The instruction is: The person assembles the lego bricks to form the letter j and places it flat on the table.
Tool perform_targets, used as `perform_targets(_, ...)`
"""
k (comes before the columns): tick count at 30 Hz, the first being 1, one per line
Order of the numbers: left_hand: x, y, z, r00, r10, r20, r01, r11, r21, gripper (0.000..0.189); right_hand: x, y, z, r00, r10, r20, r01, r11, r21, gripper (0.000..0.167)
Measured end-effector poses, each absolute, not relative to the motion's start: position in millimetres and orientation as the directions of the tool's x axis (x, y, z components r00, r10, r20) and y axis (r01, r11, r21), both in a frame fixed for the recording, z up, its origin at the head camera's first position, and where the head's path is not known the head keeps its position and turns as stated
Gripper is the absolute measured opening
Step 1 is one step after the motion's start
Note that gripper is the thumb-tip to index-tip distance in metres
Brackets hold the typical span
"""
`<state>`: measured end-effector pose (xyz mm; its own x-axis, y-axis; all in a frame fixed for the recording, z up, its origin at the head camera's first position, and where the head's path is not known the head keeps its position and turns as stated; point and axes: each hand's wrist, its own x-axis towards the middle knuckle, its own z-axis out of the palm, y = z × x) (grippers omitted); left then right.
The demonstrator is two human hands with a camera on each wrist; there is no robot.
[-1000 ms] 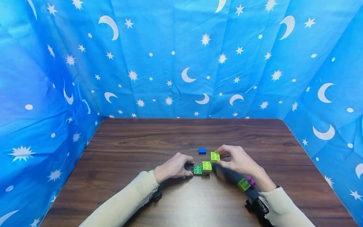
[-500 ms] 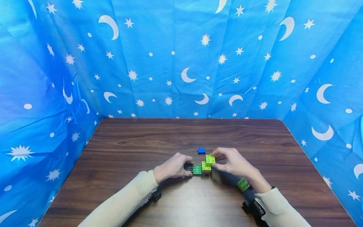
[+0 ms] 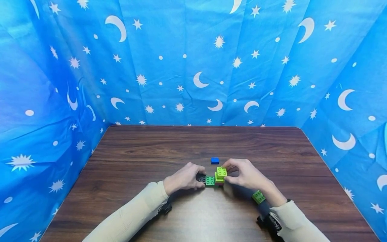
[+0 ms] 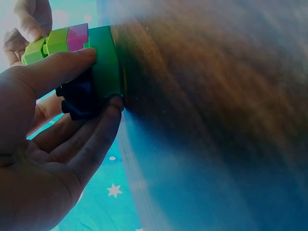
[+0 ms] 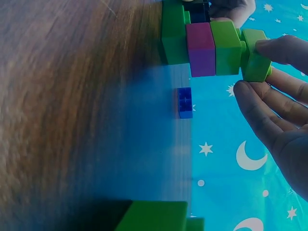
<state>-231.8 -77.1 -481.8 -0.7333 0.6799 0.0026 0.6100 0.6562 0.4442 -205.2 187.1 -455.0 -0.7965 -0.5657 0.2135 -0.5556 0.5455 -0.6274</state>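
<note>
My left hand (image 3: 185, 176) grips the left end of a toy-brick build, thumb and fingers around the black brick (image 3: 201, 178), which sits on a long green base brick (image 4: 103, 62). At the build's right end a magenta brick (image 5: 201, 50) stands on the base, with a lime brick (image 5: 226, 48) over it. Between thumb and fingers my right hand (image 3: 249, 175) pinches a second lime brick (image 3: 221, 171) at the top of that stack. In the right wrist view this upper brick leans a little, and studs show in the narrow gap beneath it.
A small blue brick (image 3: 215, 160) lies on the wooden table (image 3: 151, 144) behind the build. One loose green brick (image 3: 258, 197) rests by my right wrist. Blue star-and-moon cloth (image 3: 169, 67) hangs around the table's back and sides.
My right hand has carried the lime brick left and slightly down, from beside the stack to its top. The left hand stays put on the black brick.
</note>
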Motion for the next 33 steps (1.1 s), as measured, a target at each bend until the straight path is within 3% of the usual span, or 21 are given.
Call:
perform_targets(12, -231.5, -76.3, -483.3, -0.725, 0.689, -0.001, 0.612, 0.644, 0.46, 0.033, -202.8, 183.3, -456.6, -0.8, -0.566, 0.199, -0.546, 0.549, -0.633, 0.028)
perform_targets(33, -232.0, -77.3, -480.5, -0.725, 0.689, 0.009, 0.621, 0.647, 0.443, 0.035, -204.9, 179.8, -456.6, -0.734, -0.623, 0.27, -0.648, 0.523, -0.554, 0.022)
